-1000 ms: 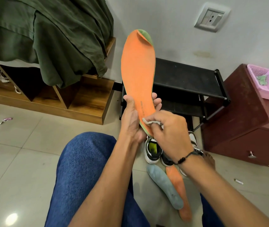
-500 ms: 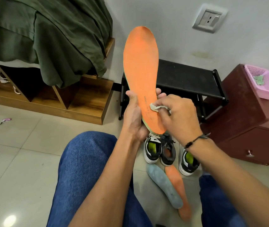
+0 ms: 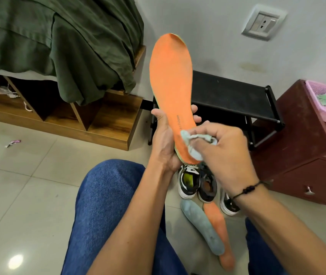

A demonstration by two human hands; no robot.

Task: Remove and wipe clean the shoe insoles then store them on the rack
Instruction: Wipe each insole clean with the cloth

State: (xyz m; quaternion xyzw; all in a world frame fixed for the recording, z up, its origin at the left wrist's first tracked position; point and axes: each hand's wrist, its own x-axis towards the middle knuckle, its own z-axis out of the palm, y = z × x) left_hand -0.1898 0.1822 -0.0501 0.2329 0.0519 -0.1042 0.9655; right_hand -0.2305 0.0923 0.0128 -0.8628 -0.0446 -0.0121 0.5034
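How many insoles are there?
3: one orange insole held upright by the left hand, plus a grey insole and another orange one on the floor. More may be hidden.

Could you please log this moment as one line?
left hand holds orange insole upright | right hand wipes heel with cloth

We see bare floor tiles (image 3: 29,185) open at left; ahead, shoes (image 3: 198,183) and two loose insoles (image 3: 203,225) crowd the floor before the black rack (image 3: 227,92), flanked by cabinet (image 3: 307,145).
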